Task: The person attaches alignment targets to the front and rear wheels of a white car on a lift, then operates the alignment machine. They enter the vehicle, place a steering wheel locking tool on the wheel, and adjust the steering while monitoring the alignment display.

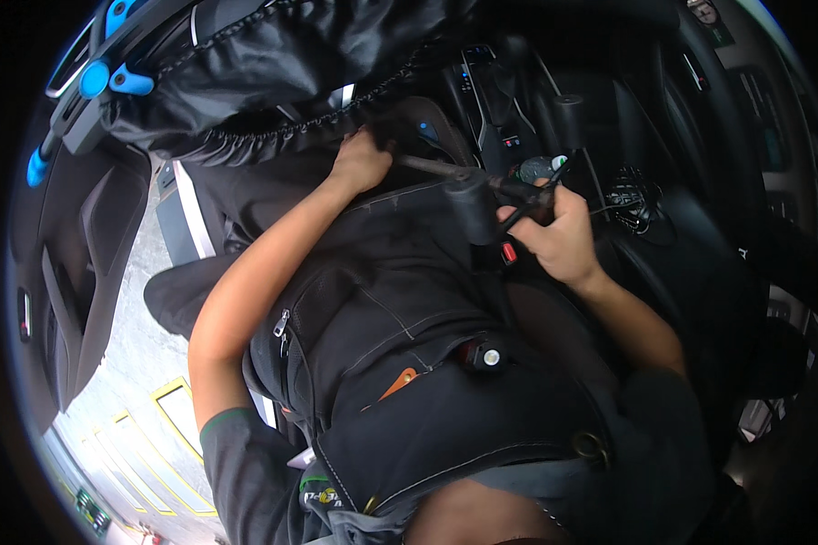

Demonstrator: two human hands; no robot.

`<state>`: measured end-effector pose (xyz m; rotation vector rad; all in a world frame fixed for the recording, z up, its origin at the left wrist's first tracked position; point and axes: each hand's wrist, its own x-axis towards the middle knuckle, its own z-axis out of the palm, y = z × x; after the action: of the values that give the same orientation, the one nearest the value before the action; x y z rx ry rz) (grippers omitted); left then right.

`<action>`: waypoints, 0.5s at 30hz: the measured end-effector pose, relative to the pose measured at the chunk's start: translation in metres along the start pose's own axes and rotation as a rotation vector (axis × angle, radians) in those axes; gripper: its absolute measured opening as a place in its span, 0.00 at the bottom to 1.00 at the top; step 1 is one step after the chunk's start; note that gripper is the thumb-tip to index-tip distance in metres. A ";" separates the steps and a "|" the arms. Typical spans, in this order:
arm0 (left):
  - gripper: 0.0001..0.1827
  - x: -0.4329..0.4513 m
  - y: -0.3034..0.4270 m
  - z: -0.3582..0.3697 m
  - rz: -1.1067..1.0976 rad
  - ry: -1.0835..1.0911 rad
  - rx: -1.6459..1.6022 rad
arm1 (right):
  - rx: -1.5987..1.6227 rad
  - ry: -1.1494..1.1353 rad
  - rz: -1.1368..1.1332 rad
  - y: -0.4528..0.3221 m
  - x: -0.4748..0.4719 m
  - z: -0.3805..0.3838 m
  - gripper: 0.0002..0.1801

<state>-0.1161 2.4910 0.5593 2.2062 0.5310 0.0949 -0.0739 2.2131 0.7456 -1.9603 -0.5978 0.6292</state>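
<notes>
My left hand (362, 163) is at the near edge of the black elastic-edged cover (266, 82), its fingers curled and partly hidden against dark material. My right hand (562, 235) grips the dark end of a metal rod tool (443, 167) with black cylindrical rollers or handles (468, 208); another such cylinder (570, 119) stands further off. Black cable or strap loops by the right fingers. The rod runs across my lap towards the left hand; whether that hand touches it cannot be told. A black apron (450, 422) with a small lamp (491, 357) covers my front.
The open car door (88, 272) stands at left, beyond it a floor with yellow-edged markings (170, 436). The centre console (494, 116), a bottle (538, 167), a red seat-belt buckle (509, 253) and the passenger seat (695, 259) lie to the right. Blue-tipped clamp parts (131, 80) are at upper left.
</notes>
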 end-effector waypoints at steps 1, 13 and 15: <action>0.27 -0.005 0.002 0.001 0.015 0.020 0.070 | -0.041 -0.039 -0.012 -0.001 0.002 0.004 0.08; 0.23 -0.028 0.039 -0.032 0.624 -0.332 -0.132 | -0.279 -0.073 -0.236 -0.007 0.012 0.048 0.20; 0.21 -0.032 0.036 -0.025 0.590 -0.327 -0.099 | -0.276 -0.065 -0.250 0.001 0.010 0.046 0.20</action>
<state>-0.1390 2.4766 0.6063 2.1560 -0.3061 0.0658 -0.0958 2.2490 0.7244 -2.0784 -0.9969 0.4744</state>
